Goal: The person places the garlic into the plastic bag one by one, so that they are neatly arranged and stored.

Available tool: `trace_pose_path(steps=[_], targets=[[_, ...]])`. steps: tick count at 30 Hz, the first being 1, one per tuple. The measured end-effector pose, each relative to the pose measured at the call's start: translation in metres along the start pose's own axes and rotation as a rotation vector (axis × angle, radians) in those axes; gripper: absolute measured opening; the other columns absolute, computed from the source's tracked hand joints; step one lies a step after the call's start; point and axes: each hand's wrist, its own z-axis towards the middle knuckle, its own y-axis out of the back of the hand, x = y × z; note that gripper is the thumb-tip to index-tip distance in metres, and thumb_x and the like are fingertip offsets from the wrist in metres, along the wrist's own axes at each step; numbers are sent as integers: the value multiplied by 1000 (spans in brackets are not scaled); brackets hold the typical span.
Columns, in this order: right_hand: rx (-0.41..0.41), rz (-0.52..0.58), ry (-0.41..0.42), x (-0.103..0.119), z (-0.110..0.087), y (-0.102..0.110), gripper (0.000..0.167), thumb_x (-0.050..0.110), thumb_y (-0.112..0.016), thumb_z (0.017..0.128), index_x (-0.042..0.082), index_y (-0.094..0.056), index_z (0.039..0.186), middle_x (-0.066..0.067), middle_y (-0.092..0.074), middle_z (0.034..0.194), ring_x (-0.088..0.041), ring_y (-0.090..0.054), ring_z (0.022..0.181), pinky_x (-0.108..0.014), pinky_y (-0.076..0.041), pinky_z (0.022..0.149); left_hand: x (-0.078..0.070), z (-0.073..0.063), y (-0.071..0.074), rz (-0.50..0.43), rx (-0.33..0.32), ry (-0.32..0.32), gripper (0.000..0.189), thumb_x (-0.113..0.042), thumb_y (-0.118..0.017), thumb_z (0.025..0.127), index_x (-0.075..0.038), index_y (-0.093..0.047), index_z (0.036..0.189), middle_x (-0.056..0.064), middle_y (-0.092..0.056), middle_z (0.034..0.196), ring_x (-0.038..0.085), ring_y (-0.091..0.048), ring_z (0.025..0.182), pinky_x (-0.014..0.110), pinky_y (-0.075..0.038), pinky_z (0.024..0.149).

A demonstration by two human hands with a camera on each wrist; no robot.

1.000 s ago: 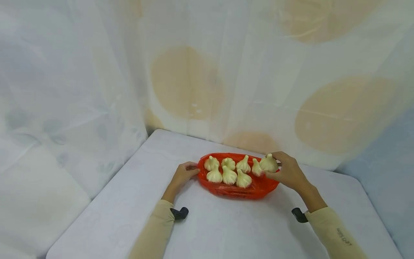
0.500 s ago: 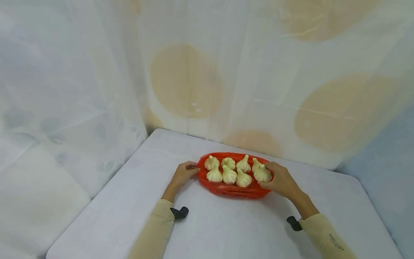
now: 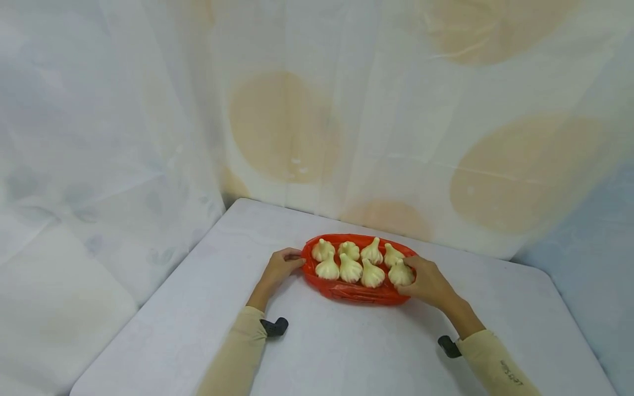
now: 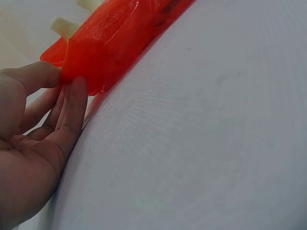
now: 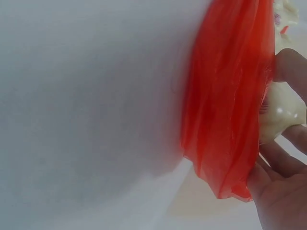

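A red plastic bag, spread wide like a shallow tray, lies on the white table and holds several whitish garlic bulbs in two rough rows. My left hand pinches the bag's left edge; in the left wrist view the thumb lies above that edge and the fingers below it. At the other end, my right hand holds a garlic bulb at the right of the front row, thumb on the near side and fingers on the far side. The right wrist view shows this bulb partly behind the bag's wall.
The white table spreads around the bag, with its back edge just beyond it. White sheeting with tan circles hangs behind, and more sheeting stands at the left. A dark wrist mount sits on each sleeve.
My right hand has moved left and nearer with its garlic bulb, from the bag's right end to the front row. The bag's right side has drawn inward. My left hand has stayed put.
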Motion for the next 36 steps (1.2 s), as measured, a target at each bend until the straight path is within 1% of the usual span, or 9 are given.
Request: trace_pose_path(steps=[5, 8, 11, 13, 18, 19, 25, 32, 36], targets=[[30, -19, -9, -1, 2, -4, 46, 17, -83, 69, 1, -61, 107, -5, -61, 97, -21, -54, 86, -36, -50, 73, -1, 0, 1, -4, 4, 6, 26, -14, -70, 89, -5, -67, 113, 10, -68, 103, 22, -66, 89, 31, -57, 78], [39, -30, -9, -3, 2, -7, 46, 18, -83, 68, 2, -62, 106, -4, -61, 95, -20, -54, 84, -35, -49, 72, -1, 0, 1, -7, 5, 22, 25, -14, -69, 90, -6, -67, 113, 10, -67, 104, 22, -66, 90, 31, -57, 78], [53, -38, 3, -5, 3, -11, 48, 18, -83, 68, 1, -63, 108, -3, -62, 96, -19, -54, 83, -34, -49, 71, -2, -1, 0, -4, 7, 27, 25, -14, -69, 90, -6, -67, 113, 10, -67, 104, 22, -66, 90, 31, -57, 79], [59, -37, 8, -6, 4, -14, 52, 19, -83, 69, -1, -63, 113, -5, -64, 101, -19, -55, 85, -36, -50, 74, -3, -1, 0, -1, 9, 27, 25, -15, -69, 90, -6, -67, 113, 10, -67, 104, 22, -66, 91, 31, -57, 79], [69, -52, -5, -8, 4, -17, 65, 23, -82, 71, -6, -59, 124, -14, -64, 118, -24, -58, 100, -47, -52, 88, -5, -1, 0, -4, 15, 20, 25, -14, -69, 90, -5, -67, 114, 10, -67, 105, 22, -66, 91, 32, -57, 79], [73, -54, -9, -8, 4, -17, 65, 23, -81, 71, -7, -59, 124, -15, -63, 119, -24, -58, 101, -48, -52, 88, -5, 0, 1, -4, 15, 20, 25, -14, -69, 90, -5, -67, 114, 10, -67, 105, 22, -66, 91, 32, -57, 79], [76, -59, 4, -5, 4, -17, 61, 21, -81, 71, -5, -60, 122, -12, -64, 115, -21, -57, 95, -42, -52, 83, -3, 1, 1, -13, 14, 18, 25, -13, -70, 90, -5, -67, 114, 10, -67, 105, 22, -66, 90, 31, -57, 78], [84, -39, 5, -3, 4, -16, 63, 20, -82, 71, -5, -60, 124, -14, -63, 118, -24, -57, 100, -47, -51, 88, -3, 0, 0, -16, 17, 3, 26, -12, -69, 90, -3, -66, 115, 11, -67, 105, 21, -66, 89, 32, -57, 78], [79, -28, 17, -4, 5, -16, 60, 19, -83, 71, -4, -61, 122, -11, -64, 115, -22, -57, 97, -44, -51, 86, -3, 0, 0, -19, 16, 7, 26, -13, -70, 90, -3, -66, 114, 11, -67, 104, 21, -66, 88, 32, -57, 78]])
